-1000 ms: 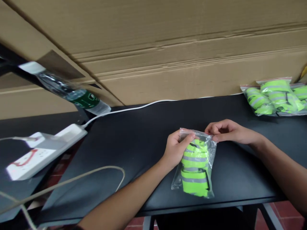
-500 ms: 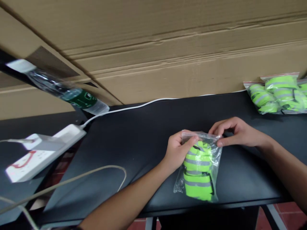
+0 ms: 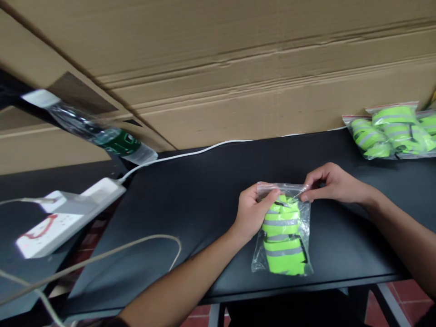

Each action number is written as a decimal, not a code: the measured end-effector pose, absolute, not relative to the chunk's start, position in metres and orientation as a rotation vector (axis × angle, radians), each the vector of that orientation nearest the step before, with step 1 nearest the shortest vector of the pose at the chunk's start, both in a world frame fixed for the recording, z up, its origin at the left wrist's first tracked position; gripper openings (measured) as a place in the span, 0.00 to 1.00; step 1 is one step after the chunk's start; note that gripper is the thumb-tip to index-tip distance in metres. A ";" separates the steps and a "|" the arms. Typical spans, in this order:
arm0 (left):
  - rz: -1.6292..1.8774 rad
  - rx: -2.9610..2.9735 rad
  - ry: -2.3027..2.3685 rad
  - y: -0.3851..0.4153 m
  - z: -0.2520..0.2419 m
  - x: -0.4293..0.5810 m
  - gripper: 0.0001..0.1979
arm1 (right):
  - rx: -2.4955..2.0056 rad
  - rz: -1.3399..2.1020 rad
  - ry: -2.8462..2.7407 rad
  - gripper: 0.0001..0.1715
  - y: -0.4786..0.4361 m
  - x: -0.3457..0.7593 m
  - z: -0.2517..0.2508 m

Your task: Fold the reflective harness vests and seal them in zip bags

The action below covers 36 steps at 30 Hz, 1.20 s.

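A clear zip-lock bag [image 3: 304, 222] hangs over the front part of the black table, its zip edge upward. Folded neon-yellow reflective straps [image 3: 282, 247] with grey stripes and black bits fill it. My left hand [image 3: 254, 209] is closed on the bag's upper left corner, thumb across the front and fingers behind. At the upper right corner, my right hand [image 3: 325, 184] pinches the zip edge between thumb and forefinger.
More bags of neon straps [image 3: 391, 131] are piled at the back right of the table [image 3: 204, 190]. Cardboard [image 3: 238, 104] stands behind. To the left are a leaning water bottle [image 3: 119, 143], a white power strip [image 3: 71, 218] and a loose cable [image 3: 136, 243].
My right hand has closed on the bag's upper right corner and shifted slightly left. The bag's lower end has risen a little. The camera view has shifted slightly.
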<state>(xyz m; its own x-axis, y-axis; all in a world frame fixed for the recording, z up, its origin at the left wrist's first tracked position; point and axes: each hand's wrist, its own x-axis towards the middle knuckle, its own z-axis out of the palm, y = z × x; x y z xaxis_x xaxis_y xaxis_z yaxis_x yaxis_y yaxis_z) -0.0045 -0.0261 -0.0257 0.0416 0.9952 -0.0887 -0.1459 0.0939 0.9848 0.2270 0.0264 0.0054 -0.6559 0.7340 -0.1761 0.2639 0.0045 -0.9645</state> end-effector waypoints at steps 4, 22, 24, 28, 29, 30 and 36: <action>1.187 0.983 1.128 -0.026 -0.026 -0.004 0.12 | -1.013 1.643 -1.792 0.16 0.028 0.227 0.003; 1.258 0.909 1.138 -0.023 -0.032 -0.003 0.11 | -1.045 1.807 -1.651 0.18 0.031 0.227 -0.005; 1.261 0.878 1.128 -0.021 -0.032 -0.002 0.13 | -1.042 1.702 -1.606 0.15 0.030 0.224 -0.008; 1.333 0.802 1.111 -0.017 -0.033 0.000 0.15 | -1.071 1.559 -1.504 0.11 0.030 0.218 -0.016; 1.349 0.781 1.103 -0.016 -0.034 0.001 0.15 | -1.077 1.545 -1.478 0.11 0.030 0.216 -0.018; 1.358 0.759 1.095 -0.015 -0.035 0.001 0.14 | -1.081 1.534 -1.454 0.10 0.030 0.215 -0.020; 1.409 0.776 1.116 -0.013 -0.041 0.002 0.11 | -1.066 1.517 -1.390 0.15 0.024 0.206 -0.025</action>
<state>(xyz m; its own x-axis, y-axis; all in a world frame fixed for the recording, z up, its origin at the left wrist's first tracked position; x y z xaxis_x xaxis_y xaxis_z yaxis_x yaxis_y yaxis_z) 0.0016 -0.0126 -0.0408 -0.1606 0.9777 -0.1352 -0.3556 0.0704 0.9320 0.2056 0.0245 -0.0247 -0.3238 0.9439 -0.0651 -0.0174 -0.0748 -0.9970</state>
